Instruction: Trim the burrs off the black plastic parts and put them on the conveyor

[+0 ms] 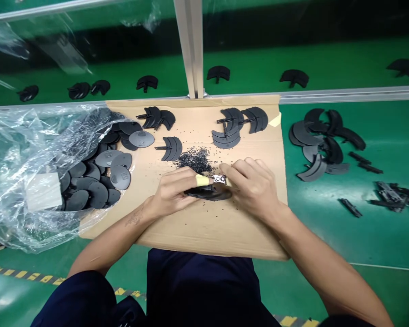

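holding cutters (219,179) in right hand (255,188) over black part (209,194)

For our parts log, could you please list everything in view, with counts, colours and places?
bag: 1, clear, left of the cardboard, full of black parts
label: 1, white, on the bag
cardboard: 1, tan, on the bench
part clusters: about 4, black, on the cardboard
scrap pile: 1, black, mid-cardboard
part heap: 1, black, right on the bench
runners: several, black, far right
far parts: about 8, black, beyond the rail
rail: 1, silver, across the bench
bench: 1, green, under everything
held part: 1, black, under the hands
cutters: 1, silver, in the right hand
finger wrap: 1, yellow, on the left hand
left hand: 1, on the held part
right hand: 1, on the cutters
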Available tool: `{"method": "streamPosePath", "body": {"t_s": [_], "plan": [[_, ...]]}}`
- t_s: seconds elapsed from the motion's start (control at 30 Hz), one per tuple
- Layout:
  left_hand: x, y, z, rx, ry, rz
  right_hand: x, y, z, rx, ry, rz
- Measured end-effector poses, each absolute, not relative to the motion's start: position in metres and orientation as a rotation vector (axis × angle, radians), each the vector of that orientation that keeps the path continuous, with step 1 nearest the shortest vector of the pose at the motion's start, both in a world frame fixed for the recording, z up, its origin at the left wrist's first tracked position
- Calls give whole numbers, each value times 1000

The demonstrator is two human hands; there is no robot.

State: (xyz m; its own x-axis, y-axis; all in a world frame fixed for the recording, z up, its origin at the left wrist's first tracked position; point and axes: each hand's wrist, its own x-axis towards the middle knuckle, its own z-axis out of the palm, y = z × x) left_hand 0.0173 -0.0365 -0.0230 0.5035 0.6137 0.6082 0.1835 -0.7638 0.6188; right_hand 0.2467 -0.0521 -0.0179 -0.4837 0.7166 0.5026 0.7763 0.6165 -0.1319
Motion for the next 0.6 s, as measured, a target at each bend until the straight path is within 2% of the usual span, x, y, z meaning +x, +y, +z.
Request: {"method": "streamPosePath", "body": {"t_s": [0.2,0.4,0.47,0.6], "plan": [[13,-33,-20,2388,824,1123,250,-49,-23,-1268,-2320,67],[12,-31,-24,2349,916,1154,251,-47,-15,-1091,-2076,582],[14,-32,-22,2322,876,1141,250,-48,-11,-973,-2078,585],[12,-26,-8,2210,744,954,248,-49,-10,-869,-2153,374]]}}
